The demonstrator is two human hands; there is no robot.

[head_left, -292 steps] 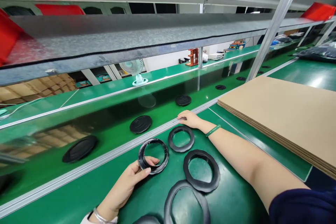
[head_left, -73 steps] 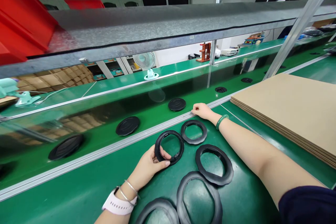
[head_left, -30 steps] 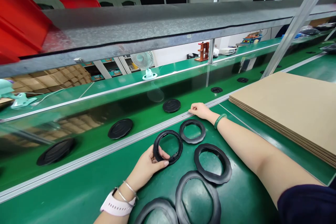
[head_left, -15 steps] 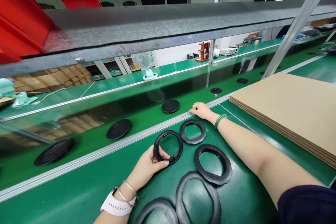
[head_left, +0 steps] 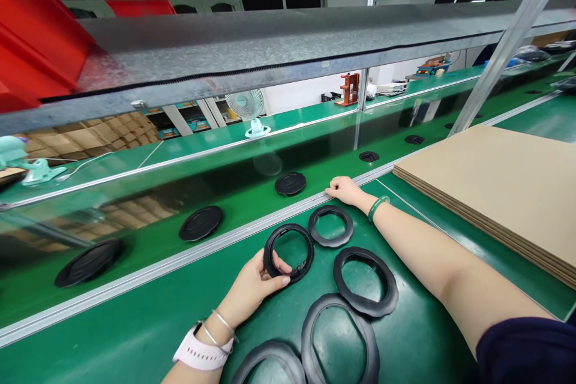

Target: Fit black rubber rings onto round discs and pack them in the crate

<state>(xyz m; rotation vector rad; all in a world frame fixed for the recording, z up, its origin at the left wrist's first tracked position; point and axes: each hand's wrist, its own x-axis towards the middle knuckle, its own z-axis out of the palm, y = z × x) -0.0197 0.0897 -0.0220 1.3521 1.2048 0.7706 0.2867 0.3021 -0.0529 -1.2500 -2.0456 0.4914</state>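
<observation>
At the metal edging (head_left: 193, 253) of the green counter (head_left: 135, 330), the right hand (head_left: 345, 189) is curled; a black ring (head_left: 310, 254) is pinched by the left hand (head_left: 254, 282).

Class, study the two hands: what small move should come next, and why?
Probably bring the right hand from the metal rail to the held black ring: the left hand grips that ring, while the right rests at the rail with no part showing in it.

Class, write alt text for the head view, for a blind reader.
A left hand grips a black ring near more rings on a green table; the curled right hand is at a metal rail beside a belt of black discs.
</observation>
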